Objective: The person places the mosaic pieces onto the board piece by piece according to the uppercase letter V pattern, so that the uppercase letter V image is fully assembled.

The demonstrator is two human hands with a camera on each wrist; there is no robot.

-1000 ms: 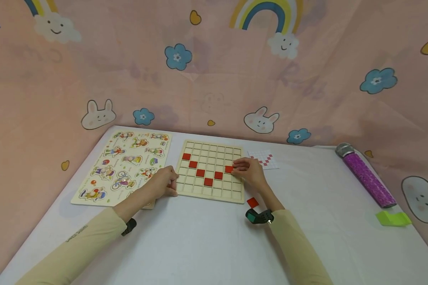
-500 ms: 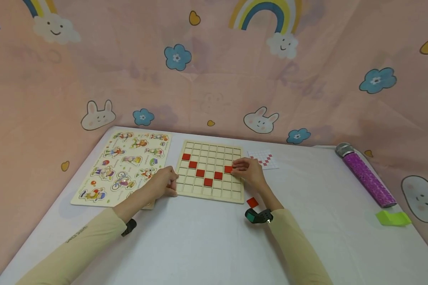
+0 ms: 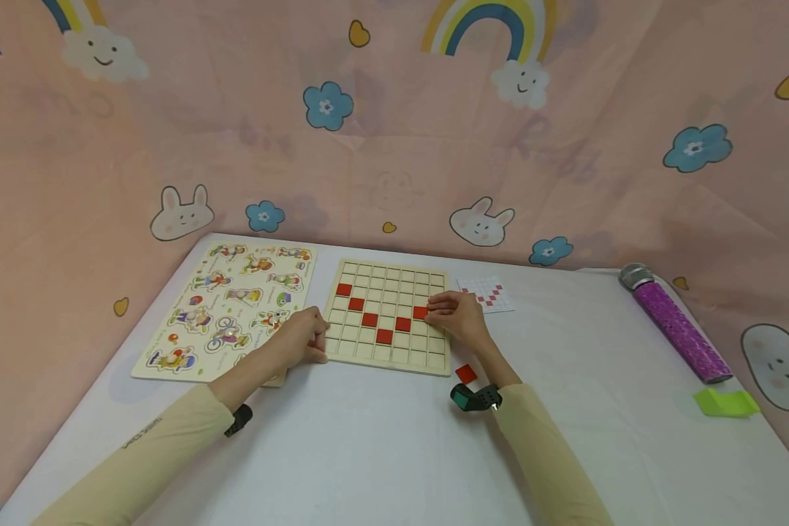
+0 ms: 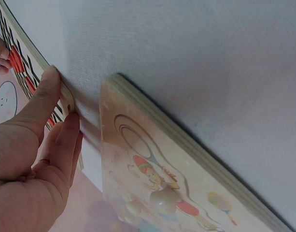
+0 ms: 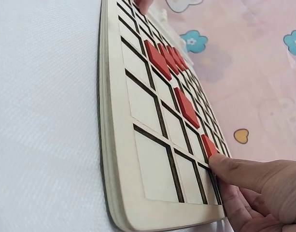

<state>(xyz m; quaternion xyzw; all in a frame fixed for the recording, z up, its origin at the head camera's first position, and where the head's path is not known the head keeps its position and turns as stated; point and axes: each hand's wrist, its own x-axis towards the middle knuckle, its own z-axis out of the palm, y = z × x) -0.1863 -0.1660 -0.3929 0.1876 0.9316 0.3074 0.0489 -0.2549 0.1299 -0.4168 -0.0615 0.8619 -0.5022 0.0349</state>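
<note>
A pale wooden grid board (image 3: 388, 354) lies mid-table, several red square tiles (image 3: 384, 337) set in its cells in a V shape. My left hand (image 3: 299, 337) grips the board's left edge; in the left wrist view its thumb (image 4: 49, 84) is on the top face and its fingers are at the side. Over the right side of the board, my right hand (image 3: 462, 318) has thumb and fingers at the rightmost red tile (image 3: 421, 313). In the right wrist view the thumb tip overlaps that tile (image 5: 208, 146), while the other fingers are partly hidden beyond the board's edge.
A wooden picture puzzle (image 3: 200, 343) lies left of the board. One loose red tile (image 3: 465, 374) is beside the right wrist. Behind the right hand lies a pattern card (image 3: 502, 303). Farther right are a glittery purple microphone (image 3: 680, 329) and a bright green piece (image 3: 726, 403).
</note>
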